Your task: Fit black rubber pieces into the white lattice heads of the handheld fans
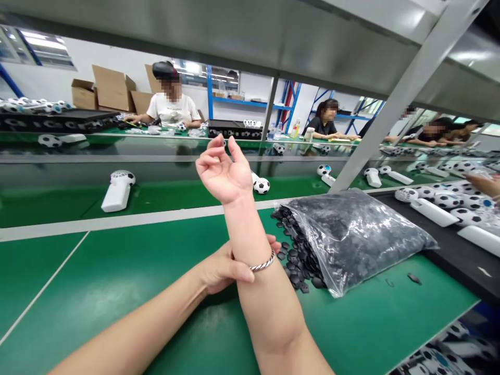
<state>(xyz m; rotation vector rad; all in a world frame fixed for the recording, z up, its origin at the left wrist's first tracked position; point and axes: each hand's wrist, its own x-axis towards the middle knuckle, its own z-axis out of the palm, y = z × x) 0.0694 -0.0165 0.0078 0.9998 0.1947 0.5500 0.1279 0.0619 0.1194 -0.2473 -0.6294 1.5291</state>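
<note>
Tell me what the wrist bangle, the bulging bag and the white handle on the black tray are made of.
The twisted bangle looks like silver-toned metal, going by its bright sheen and rope-like twist. The bag seems to be thin clear plastic: glossy and creased. The white handle is probably smooth moulded plastic, though its look can't confirm that.

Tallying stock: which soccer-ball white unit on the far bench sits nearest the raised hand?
The unit right beside the raised right hand, its white body mostly hidden behind the palm; the others, like the unit at left, stand clear.

Ceiling lights (42, 47) brighten everything, glare streaks the steel shelf (219, 36), and wide-angle distortion bends the edges.
</note>
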